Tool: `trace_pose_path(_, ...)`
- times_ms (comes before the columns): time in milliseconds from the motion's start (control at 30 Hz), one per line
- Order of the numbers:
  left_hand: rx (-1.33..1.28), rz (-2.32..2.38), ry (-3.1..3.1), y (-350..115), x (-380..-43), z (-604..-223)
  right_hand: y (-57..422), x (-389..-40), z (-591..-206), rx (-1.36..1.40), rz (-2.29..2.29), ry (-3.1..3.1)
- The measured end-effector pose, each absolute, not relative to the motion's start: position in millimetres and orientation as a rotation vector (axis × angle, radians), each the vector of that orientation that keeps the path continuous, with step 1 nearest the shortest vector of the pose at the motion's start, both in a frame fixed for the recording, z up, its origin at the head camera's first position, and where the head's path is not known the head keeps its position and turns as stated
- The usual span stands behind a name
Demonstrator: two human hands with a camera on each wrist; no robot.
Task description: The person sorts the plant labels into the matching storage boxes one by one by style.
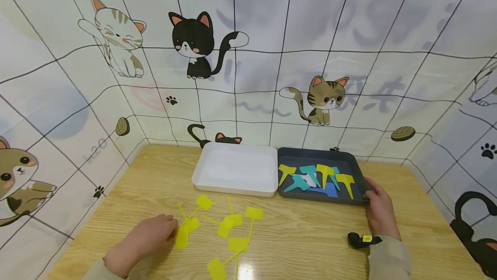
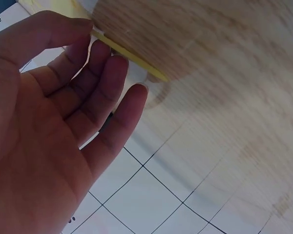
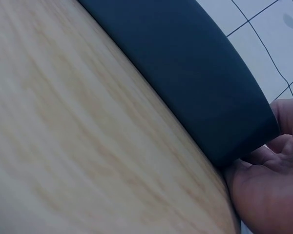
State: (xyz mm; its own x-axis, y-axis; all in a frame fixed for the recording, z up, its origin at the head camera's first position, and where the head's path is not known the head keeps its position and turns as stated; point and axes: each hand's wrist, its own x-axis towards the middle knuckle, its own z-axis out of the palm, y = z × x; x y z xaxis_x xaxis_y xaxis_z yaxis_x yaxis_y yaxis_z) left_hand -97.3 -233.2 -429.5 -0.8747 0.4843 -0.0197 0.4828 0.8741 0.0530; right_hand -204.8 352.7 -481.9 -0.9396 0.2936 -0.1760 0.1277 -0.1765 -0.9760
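Observation:
Several yellow plant labels (image 1: 234,243), with flat square heads on thin stems, lie scattered on the wooden table. My left hand (image 1: 149,234) is at the left end of this scatter, beside a yellow label (image 1: 181,237). In the left wrist view, the thumb and fingers pinch a yellow plant label (image 2: 132,56), seen almost edge-on. My right hand (image 1: 381,209) grips the right end of a dark grey tray (image 1: 322,155), thumb at the rim and fingers low against its side. Inside that tray lie several T-shaped labels (image 1: 325,174) in yellow, teal, blue and white.
A white tray (image 1: 237,170) with nothing in it stands against the left side of the dark one. Close to the right sleeve rests a small black object (image 1: 355,240) with a yellow patch. Cat-patterned cloth walls (image 1: 256,68) rise behind the table.

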Motion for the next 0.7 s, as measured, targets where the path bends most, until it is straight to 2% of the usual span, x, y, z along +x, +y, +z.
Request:
trace_pose_path(200,0.733,0.133,2.960,-230.5,-98.1,-428.3,354.4,-204.6,-481.1,-0.466,2.308,-1.903)
trace_pose_path(467,0.911,0.261,2.956,-225.1,-102.1,-433.9,354.3,-204.0,-480.6,-0.431,2.348,-1.850)
trace_pose_path(700,0.941,0.337,2.983,-215.6,-110.1,-434.4,353.5,-205.0,-479.2,-0.465,2.316,-1.886)
